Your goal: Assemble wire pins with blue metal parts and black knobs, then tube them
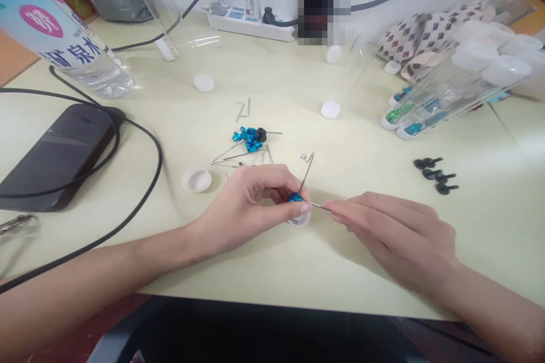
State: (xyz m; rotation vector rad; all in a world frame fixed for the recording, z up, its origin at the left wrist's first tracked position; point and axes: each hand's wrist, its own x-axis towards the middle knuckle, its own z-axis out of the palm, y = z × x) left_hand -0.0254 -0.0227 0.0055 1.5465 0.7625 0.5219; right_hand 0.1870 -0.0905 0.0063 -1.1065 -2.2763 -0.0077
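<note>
Between the thumb and fingers of my left hand is a small blue metal part, with a bent thin wire rising out of it. A white cap sits just under that part, partly hidden by the thumb. My right hand pinches a thin metal rod, perhaps a hex key, whose far end meets the blue part. Beyond my left hand lies a pile of blue metal parts with a black round piece and several thin wires around it.
An upturned white cap lies left of the pile. Several black screws are at right, before capped clear tubes. A phone, a black cable and a water bottle take up the left. A power strip stands behind.
</note>
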